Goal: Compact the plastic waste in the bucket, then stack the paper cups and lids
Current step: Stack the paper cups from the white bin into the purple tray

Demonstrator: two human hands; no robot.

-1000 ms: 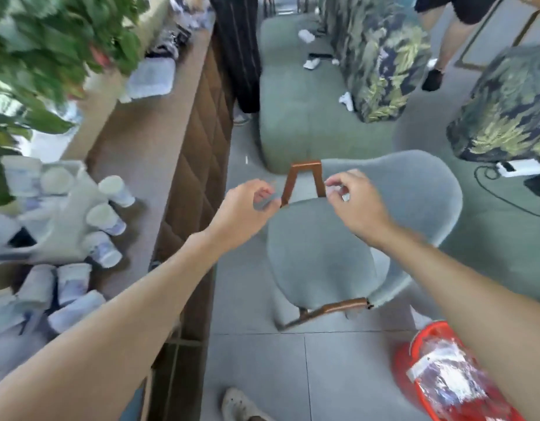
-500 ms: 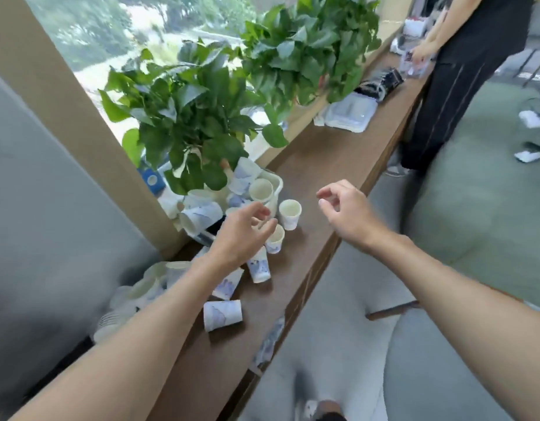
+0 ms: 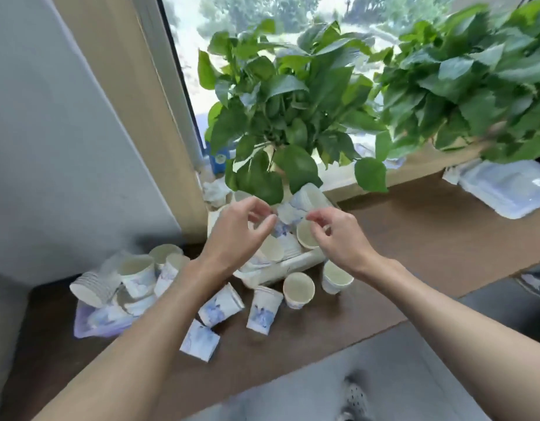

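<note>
Several white paper cups with blue print lie scattered on a brown wooden counter [image 3: 414, 238]. Some are heaped in a white tray [image 3: 285, 267] under a plant. My left hand [image 3: 240, 230] and my right hand [image 3: 338, 237] hover just above that heap, fingers loosely curled and holding nothing. The right fingertips are close to the rim of one tilted cup [image 3: 303, 235]. Two cups [image 3: 298, 289] [image 3: 335, 276] stand upright in front of the tray. Others lie on their sides [image 3: 221, 303] [image 3: 264, 308] [image 3: 200, 344]. A nested cup stack [image 3: 92, 287] lies at the left. The bucket is out of view.
Two leafy potted plants [image 3: 287, 117] [image 3: 475, 86] overhang the counter by the window. A bluish plastic bag [image 3: 101, 325] lies under the left cups. Clear plastic containers [image 3: 505, 189] sit at the far right. A grey wall [image 3: 65, 147] closes the left side. My shoe [image 3: 355, 396] shows on the floor.
The view swung from the chair and red bucket on the floor to the counter. Both hands came forward over the cup heap in the tray.
</note>
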